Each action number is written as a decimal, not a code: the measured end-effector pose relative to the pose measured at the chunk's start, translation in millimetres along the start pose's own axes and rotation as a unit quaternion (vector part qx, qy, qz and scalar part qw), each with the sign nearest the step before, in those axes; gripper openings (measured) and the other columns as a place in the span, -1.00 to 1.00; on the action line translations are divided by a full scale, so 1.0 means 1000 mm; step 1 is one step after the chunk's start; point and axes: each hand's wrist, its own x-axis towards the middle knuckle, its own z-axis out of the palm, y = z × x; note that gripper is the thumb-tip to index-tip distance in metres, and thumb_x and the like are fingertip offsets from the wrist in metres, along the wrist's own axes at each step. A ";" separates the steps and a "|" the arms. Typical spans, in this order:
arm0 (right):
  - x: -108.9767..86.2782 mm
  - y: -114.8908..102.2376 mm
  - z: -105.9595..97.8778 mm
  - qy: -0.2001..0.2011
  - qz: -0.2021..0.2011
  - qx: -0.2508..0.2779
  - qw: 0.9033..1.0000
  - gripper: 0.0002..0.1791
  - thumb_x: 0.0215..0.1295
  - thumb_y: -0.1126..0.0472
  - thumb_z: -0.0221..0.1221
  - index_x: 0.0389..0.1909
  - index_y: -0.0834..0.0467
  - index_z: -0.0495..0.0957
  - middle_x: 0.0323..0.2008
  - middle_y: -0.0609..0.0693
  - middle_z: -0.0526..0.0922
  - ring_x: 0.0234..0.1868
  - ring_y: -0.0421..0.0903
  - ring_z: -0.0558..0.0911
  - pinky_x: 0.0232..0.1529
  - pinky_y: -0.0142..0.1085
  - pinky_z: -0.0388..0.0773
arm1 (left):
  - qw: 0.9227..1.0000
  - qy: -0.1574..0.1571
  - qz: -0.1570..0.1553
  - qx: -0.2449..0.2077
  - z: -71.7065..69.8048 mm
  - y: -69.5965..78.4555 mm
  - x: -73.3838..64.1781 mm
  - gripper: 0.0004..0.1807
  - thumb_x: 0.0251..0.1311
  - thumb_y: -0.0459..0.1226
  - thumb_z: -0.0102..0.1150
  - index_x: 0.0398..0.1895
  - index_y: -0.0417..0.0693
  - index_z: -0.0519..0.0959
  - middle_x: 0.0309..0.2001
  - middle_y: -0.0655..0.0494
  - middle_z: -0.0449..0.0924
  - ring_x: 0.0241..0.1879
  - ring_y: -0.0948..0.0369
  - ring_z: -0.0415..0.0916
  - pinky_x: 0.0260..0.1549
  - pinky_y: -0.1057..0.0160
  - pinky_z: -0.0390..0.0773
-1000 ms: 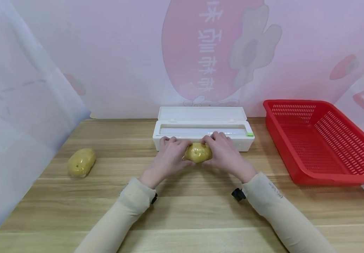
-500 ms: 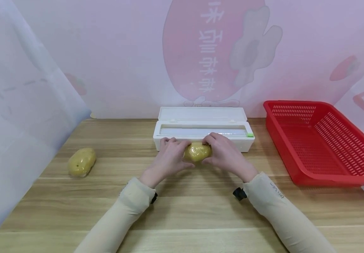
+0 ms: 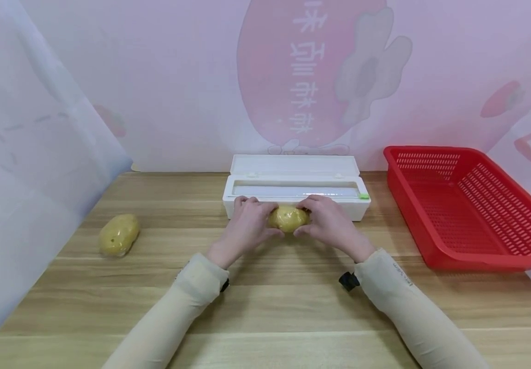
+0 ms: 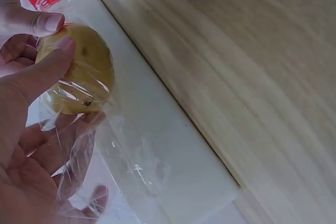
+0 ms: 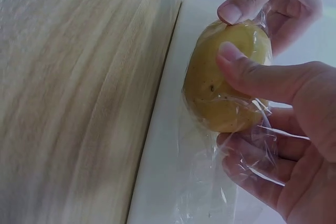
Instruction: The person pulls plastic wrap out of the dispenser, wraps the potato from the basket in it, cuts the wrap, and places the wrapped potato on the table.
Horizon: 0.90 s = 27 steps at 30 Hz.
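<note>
Between both hands, just in front of the white cling film box, is a potato (image 3: 288,219) with clear cling film (image 4: 79,90) over it. My left hand (image 3: 250,225) grips its left end, thumb on the near side and fingers behind. From the other end my right hand (image 3: 327,223) holds it the same way, its thumb (image 5: 262,77) pressed on the skin in the right wrist view. Loose film hangs from the potato over the fingers of both hands. Behind them the cling film box (image 3: 238,206) stands with its lid raised, the roll (image 3: 288,191) showing inside.
Another film-wrapped potato (image 3: 119,235) lies on the wooden table (image 3: 288,312) to the left. At the right stands a red perforated basket (image 3: 415,210). A patterned wall sheet (image 3: 178,92) rises behind the box.
The potato has turned in the hands, with its surface and the film's creases showing differently. Both hands stay in nearly the same place, still holding it.
</note>
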 end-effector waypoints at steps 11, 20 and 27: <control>0.002 0.004 0.006 -0.003 0.004 0.043 0.999 -0.40 -0.13 0.16 0.58 -0.01 0.27 0.66 -0.20 0.03 0.66 -0.22 -0.10 0.57 -0.17 -0.20 0.52 | 1.000 -0.002 0.021 -0.010 0.000 -0.006 0.004 -0.46 -0.25 -0.03 0.64 -0.12 0.01 0.72 -0.19 0.09 0.72 -0.27 0.11 0.45 -0.16 0.02 0.29; 0.005 0.006 0.008 -0.001 -0.003 0.062 0.998 -0.44 -0.12 0.18 0.58 -0.03 0.26 0.69 -0.26 0.04 0.68 -0.31 -0.10 0.56 -0.28 -0.23 0.48 | 0.999 -0.012 0.016 -0.026 0.005 -0.011 0.004 -0.49 -0.20 -0.04 0.62 -0.10 0.05 0.71 -0.19 0.16 0.73 -0.30 0.12 0.43 -0.21 0.05 0.32; 0.006 0.008 0.009 -0.012 -0.004 0.059 0.998 -0.47 -0.12 0.16 0.57 -0.05 0.21 0.70 -0.27 0.01 0.70 -0.30 -0.14 0.56 -0.27 -0.23 0.48 | 0.998 -0.016 0.038 -0.049 0.007 -0.014 0.007 -0.49 -0.17 -0.08 0.62 -0.11 -0.07 0.71 -0.20 0.11 0.73 -0.39 0.20 0.44 -0.27 0.19 0.40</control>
